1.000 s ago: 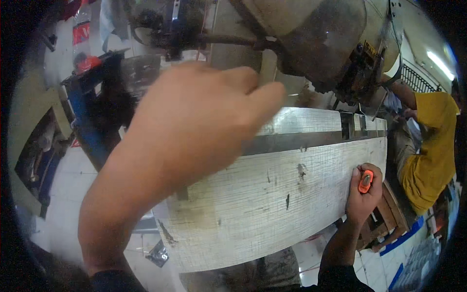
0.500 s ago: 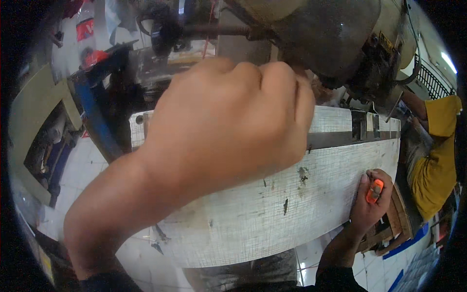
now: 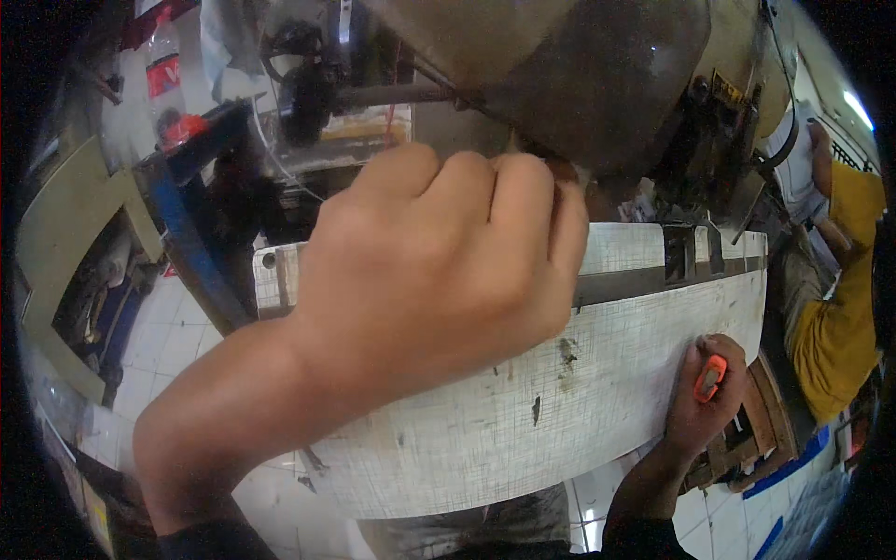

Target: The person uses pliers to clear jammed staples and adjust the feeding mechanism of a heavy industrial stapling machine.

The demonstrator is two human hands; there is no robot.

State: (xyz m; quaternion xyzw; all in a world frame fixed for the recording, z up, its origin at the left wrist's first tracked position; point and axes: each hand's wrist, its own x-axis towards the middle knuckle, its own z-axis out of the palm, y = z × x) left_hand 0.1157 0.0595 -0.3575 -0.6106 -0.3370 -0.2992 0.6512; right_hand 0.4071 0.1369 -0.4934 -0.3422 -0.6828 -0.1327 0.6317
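My left hand [image 3: 443,252] is raised close to the camera, in front of the dark machine and above the pale work surface. Its fingers are curled inward with the knuckles toward me, so whatever they grip is hidden. On the right side of the white cross-hatched machine table [image 3: 467,448], my right hand [image 3: 707,383] rests closed around a small tool with an orange rim and a greyish middle [image 3: 711,378]. Only the end of that tool shows, and its kind cannot be made out.
A large dark machine head [image 3: 579,75] hangs over the table's far side, where a dark slot [image 3: 625,285] crosses the surface. Another person in a yellow garment [image 3: 835,345] is at the right. A bottle with a red label [image 3: 163,79] stands far left, beside a blue frame [image 3: 191,257].
The view has shifted slightly, and my left hand sits a little lower and further left in it. My right hand still grips the orange-rimmed tool at the table's right side.
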